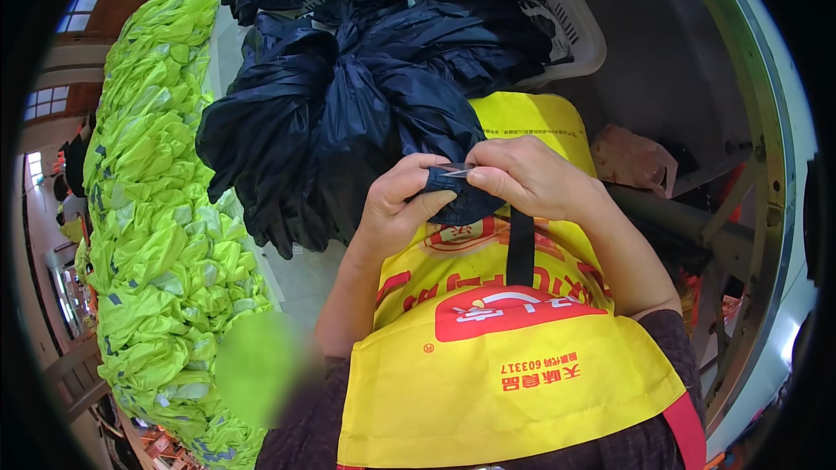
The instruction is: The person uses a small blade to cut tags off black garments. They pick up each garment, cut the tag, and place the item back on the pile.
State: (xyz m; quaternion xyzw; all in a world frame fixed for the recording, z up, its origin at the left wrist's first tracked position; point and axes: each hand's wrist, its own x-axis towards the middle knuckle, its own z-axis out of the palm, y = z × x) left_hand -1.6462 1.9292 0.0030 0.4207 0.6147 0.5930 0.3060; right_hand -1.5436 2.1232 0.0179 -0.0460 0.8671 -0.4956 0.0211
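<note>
Both my hands meet over my lap at a gathered edge of a dark navy garment (466,202). My left hand (396,200) is closed, pinching the edge between thumb and fingers. Close against it, my right hand (535,178) is closed on a small, pointed, shiny metal tool (455,173); its exact kind is too small to tell. The tool's tip lies at the fabric edge, beside my left fingers. A black strap (521,251) hangs below my right hand. From the edge, dark shiny fabric (357,122) spreads in folds across the table ahead.
A long heap of neon-yellow garments (157,209) fills the left side. Beyond the dark fabric stands a white plastic basket (585,39) with more dark cloth. I wear a yellow apron (496,409). A crumpled pale plastic bag (634,159) and a metal frame (766,122) are at the right.
</note>
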